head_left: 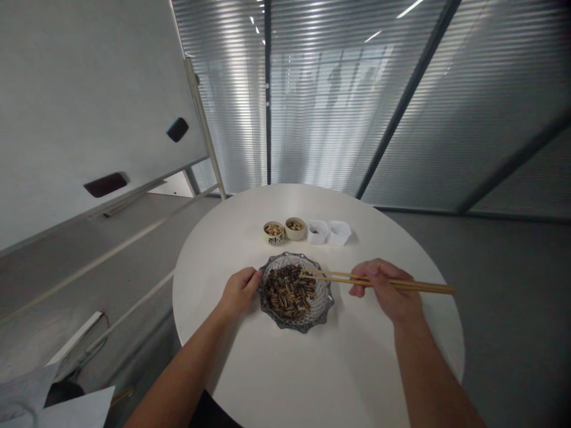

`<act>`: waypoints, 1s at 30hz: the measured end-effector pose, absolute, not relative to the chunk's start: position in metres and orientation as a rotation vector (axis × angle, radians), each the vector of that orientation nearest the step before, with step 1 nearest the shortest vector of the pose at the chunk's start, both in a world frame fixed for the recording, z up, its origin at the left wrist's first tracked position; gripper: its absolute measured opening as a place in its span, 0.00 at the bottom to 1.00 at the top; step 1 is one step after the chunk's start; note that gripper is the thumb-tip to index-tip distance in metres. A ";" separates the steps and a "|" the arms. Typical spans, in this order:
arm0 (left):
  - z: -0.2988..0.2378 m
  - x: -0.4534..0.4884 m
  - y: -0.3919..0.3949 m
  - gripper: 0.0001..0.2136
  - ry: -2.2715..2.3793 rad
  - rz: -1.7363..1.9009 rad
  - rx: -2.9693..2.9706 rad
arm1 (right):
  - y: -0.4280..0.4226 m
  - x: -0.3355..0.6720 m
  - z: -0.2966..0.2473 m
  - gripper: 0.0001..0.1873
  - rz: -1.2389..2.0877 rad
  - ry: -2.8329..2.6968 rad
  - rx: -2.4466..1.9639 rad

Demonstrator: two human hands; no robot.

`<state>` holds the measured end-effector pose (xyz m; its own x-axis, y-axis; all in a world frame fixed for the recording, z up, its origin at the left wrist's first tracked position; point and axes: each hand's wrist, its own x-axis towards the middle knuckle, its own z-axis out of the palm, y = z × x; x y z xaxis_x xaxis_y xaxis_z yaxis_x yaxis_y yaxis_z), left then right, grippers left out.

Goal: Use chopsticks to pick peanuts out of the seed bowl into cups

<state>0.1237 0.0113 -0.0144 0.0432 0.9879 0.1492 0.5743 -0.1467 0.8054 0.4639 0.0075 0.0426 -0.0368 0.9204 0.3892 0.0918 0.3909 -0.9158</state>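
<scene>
A scalloped glass bowl (325,303) stands on the table, holding a heap of dark striped seeds (289,294) that look like sunflower seeds. My left hand (241,291) grips the bowl's left rim, thumb on the edge and fingers partly hidden along its side. In my right hand (388,288) is a pair of wooden chopsticks (336,277), pointing left across the bowl's right rim. Their tips are close together over the upper part of the seeds; whether they pinch anything is too small to tell.
Behind the bowl on the round white table (307,380) stand two small round cups, a left one (273,240) and a right one (295,232), with pale nut-like pieces. Beside them are two white plastic cups (339,234), one with a few dark bits. A whiteboard (102,89) stands left.
</scene>
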 end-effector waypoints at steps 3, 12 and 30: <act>-0.014 0.124 0.011 0.21 1.577 0.984 1.772 | 0.005 0.466 0.041 0.19 0.828 -1.625 -1.092; -0.016 0.123 0.012 0.22 1.586 0.987 1.766 | 0.002 0.458 0.044 0.19 0.634 -1.778 -1.223; -0.016 0.122 0.013 0.21 1.581 0.964 1.769 | 0.011 0.448 0.027 0.22 0.763 -1.546 -1.105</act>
<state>0.1222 0.0127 -0.0155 0.0401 0.9895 0.1392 0.5765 -0.1367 0.8056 0.4481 0.0108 0.0267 -0.0341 0.9254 0.3774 0.2629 0.3726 -0.8900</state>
